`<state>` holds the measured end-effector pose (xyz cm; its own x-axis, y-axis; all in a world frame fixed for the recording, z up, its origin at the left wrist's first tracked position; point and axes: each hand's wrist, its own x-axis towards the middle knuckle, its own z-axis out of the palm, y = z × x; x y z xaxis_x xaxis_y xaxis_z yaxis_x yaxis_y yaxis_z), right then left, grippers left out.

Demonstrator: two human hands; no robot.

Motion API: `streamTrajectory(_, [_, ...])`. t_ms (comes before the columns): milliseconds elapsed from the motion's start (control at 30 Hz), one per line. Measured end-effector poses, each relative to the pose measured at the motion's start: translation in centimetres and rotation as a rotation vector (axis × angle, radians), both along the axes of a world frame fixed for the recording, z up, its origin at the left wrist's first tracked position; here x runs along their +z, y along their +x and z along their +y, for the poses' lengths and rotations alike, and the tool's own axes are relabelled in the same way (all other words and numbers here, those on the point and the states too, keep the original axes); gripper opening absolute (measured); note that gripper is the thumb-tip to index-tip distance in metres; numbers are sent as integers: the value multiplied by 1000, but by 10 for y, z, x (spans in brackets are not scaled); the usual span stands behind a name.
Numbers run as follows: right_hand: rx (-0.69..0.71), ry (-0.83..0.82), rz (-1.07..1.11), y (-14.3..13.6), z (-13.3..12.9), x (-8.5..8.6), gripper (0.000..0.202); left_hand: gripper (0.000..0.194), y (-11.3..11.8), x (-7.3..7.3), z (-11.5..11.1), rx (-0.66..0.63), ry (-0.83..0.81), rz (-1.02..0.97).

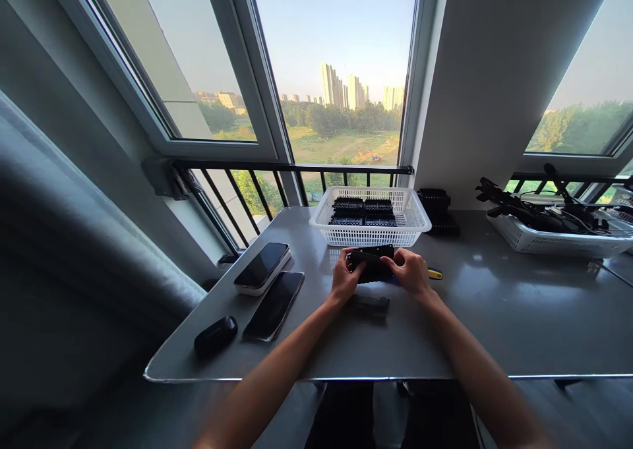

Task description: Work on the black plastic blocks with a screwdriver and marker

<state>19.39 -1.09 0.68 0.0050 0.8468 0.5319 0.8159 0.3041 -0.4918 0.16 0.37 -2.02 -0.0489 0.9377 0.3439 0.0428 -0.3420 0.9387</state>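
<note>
Bare forearms (pixel 277 373) stretch over a gray table (pixel 484 330) as left hand (pixel 346 277) and right hand (pixel 411 272) grip a black part (pixel 374 272) near a white basket (pixel 368 236).

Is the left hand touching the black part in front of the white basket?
Touching. In the head view, the left hand holds the black part at its left end, thumb over it.

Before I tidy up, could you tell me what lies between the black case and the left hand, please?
In the head view, a smartphone lies on the tabletop between the black case and the left hand.
</note>
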Motion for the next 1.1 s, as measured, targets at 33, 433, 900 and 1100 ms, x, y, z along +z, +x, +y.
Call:
streamTrajectory(33, [0, 0, 0, 0, 0, 0, 53, 36, 0, 0, 0, 1, 2, -2])
streamTrajectory(433, [7, -5, 17, 0, -2, 2, 55, 36, 1, 2, -1, 40, 30, 37])
streamTrajectory(900, [26, -34, 33, 1, -4, 1, 55, 36, 3, 1, -5, 52, 15, 42])
streamTrajectory(1100, [26, -40, 32, 1, -3, 2, 57, 35, 3, 5, -7, 47, 6, 52])
